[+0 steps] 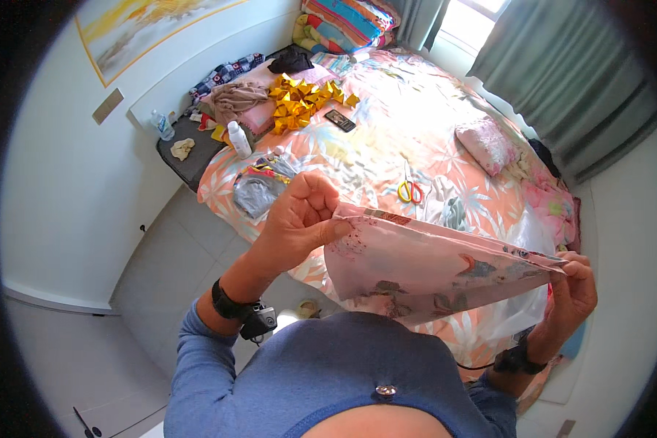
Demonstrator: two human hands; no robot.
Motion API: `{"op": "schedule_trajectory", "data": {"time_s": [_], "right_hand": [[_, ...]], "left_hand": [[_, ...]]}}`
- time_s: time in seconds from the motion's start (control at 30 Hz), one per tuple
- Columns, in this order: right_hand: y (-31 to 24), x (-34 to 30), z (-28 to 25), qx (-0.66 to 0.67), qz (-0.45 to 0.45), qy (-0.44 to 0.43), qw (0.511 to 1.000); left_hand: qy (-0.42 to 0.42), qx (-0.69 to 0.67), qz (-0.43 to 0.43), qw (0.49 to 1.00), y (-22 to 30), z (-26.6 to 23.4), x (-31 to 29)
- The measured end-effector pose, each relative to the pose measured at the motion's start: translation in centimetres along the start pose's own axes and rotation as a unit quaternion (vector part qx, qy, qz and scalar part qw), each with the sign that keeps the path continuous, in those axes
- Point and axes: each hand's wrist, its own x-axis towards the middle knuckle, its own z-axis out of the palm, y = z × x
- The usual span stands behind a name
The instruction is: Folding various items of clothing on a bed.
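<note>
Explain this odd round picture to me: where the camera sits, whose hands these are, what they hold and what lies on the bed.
There is no machine here. A person wears a wide fisheye camera on the head, looking down, so the picture is round and straight edges bend near the rim. The blue sleeves rising from the lower edge are the wearer's own arms, each with a dark band at the wrist.

The left hand and right hand each pinch one end of a pink floral cloth, stretched between them in front of the chest.

Beyond it stands a bed with a flowered cover. On it lie yellow-handled scissors, a heap of gold ribbon bows, a dark phone, a white bottle and a pink pillow.
</note>
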Motion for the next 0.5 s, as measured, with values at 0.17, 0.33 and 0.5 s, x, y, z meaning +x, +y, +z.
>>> {"op": "schedule_trajectory", "data": {"time_s": [0.17, 0.33, 0.5], "right_hand": [[0.30, -0.17, -0.27, 0.004, 0.016, -0.010, 1.000], [0.25, -0.16, -0.21, 0.004, 0.029, 0.005, 1.000], [0.19, -0.01, -0.37, -0.016, 0.023, 0.004, 1.000]], "left_hand": [[-0.057, -0.035, -0.017, 0.998, 0.22, -0.36, 0.22], [-0.058, -0.032, -0.036, 0.997, 0.01, -0.38, 0.33], [-0.019, -0.022, -0.047, 0.998, -0.44, -0.54, 0.43]]}}
